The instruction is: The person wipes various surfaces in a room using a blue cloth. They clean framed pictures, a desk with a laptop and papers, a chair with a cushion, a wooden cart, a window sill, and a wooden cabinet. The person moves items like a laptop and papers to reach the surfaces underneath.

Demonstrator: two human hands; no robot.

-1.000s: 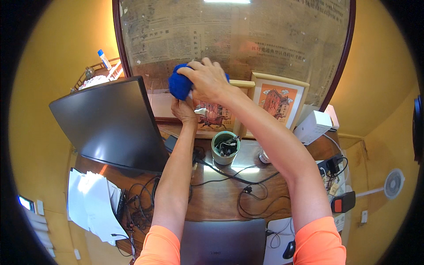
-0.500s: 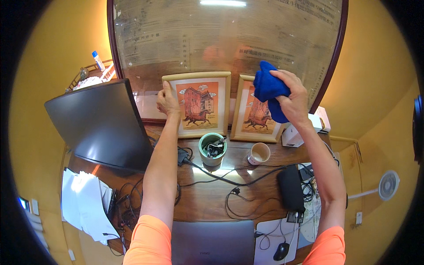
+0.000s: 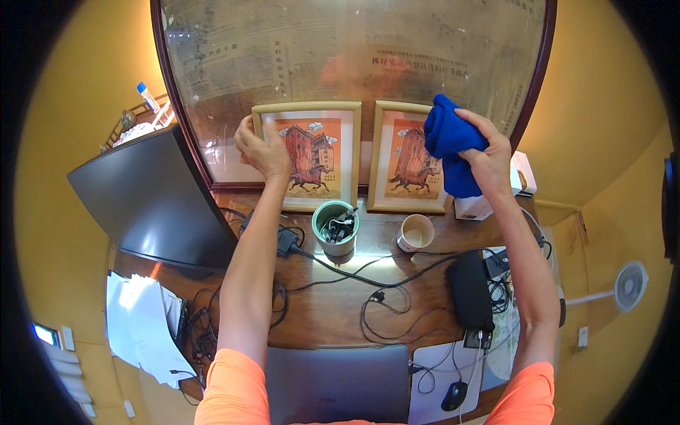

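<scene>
My right hand (image 3: 489,156) grips a bunched blue cloth (image 3: 453,145), held up in front of the right picture frame (image 3: 409,206). The cloth hides the upper right part of that frame. My left hand (image 3: 265,152) is at the left edge of the left picture frame (image 3: 304,107), with its fingers apart around that side. Both frames are pale wood with a white mat and an orange print of a building and a running horse. They stand side by side, leaning back against a large dark-framed glazed panel (image 3: 312,78).
Before the frames stand a green pen cup (image 3: 336,244) and a paper cup (image 3: 415,234). A monitor (image 3: 152,198) is at left, above papers (image 3: 145,329). Cables, a black case (image 3: 469,290), a laptop (image 3: 336,382) and a mouse (image 3: 453,397) lie nearer.
My left hand has loosened from the left frame's edge, its fingers now spread. My right hand has carried the blue cloth slightly right, uncovering more of the right print. The whole view has shifted.
</scene>
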